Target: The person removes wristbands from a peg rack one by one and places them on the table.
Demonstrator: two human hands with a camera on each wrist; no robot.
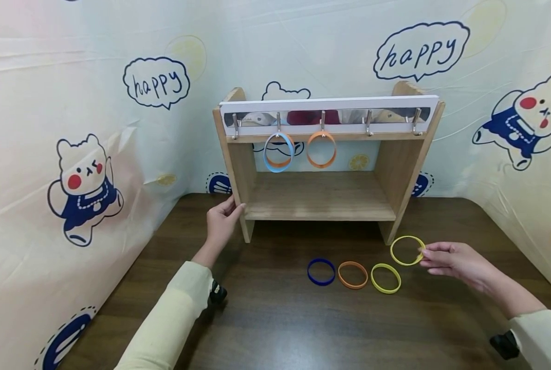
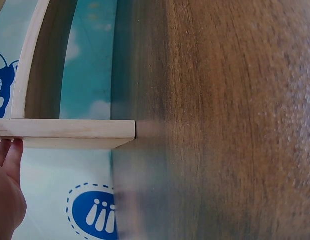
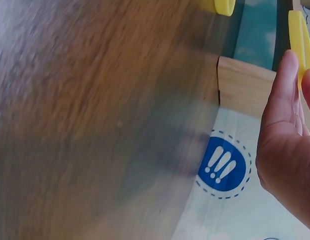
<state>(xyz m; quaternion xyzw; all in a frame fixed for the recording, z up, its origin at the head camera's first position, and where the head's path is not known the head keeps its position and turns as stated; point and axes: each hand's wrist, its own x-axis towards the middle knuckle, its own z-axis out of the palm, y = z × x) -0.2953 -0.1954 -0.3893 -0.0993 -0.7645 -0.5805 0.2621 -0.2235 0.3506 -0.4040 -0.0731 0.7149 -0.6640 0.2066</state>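
A wooden rack (image 1: 322,211) stands on the table, with a hook rail along its top front. My left hand (image 1: 223,218) touches the rack's left side panel (image 2: 70,129) low down; in the left wrist view its fingers rest against the panel's outer face, the rest of the hand cut off. Between thumb and fingers, my right hand (image 1: 456,261) pinches a yellow ring (image 1: 407,264) above the table, right of the rack's front foot. Beside it lie another yellow ring (image 1: 386,292), an orange ring (image 1: 353,287) and a dark blue ring (image 1: 321,283).
On one hook (image 1: 278,121) hang a light blue ring (image 1: 267,159) and an orange ring behind it. Another orange ring (image 1: 321,165) hangs on the middle hook. A printed cloth (image 1: 164,133) surrounds the brown table (image 1: 275,318) at the back and sides.
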